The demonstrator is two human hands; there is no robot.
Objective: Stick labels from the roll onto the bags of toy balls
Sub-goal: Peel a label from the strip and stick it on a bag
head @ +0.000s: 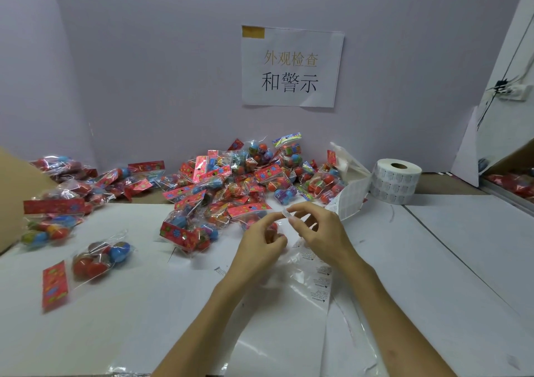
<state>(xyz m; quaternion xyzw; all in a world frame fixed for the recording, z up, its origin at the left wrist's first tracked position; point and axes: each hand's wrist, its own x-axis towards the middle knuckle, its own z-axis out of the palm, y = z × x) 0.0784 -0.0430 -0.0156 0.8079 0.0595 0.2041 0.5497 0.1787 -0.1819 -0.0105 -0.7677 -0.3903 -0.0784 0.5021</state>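
White and very small, the label is pinched by its edge between the thumb and forefinger of my right hand. It is in front of the roll and to its left. My left hand is curled just beside it, and its forefinger tip seems to touch the other end of the label. Something red shows under these fingers, so I judge that this hand grips a bag, but most of the bag is hidden.

To do this step well, I think I should keep only the very edge of the label on my fingertip, so the glue does not hold to my skin. The film looks thin and wrinkled, so the left hand should pull it flat. I would choose a smooth place, not the curve of a ball. One edge goes down first, then I rub along to the other edge.

The roll stands on its end, white, with rows of small printed labels around it. Its backing strip runs from the roll toward my hands.

The other bags are clear film with a red printed header, holding red and blue balls. A big pile lies left of the roll, and some loose bags lie much further left.
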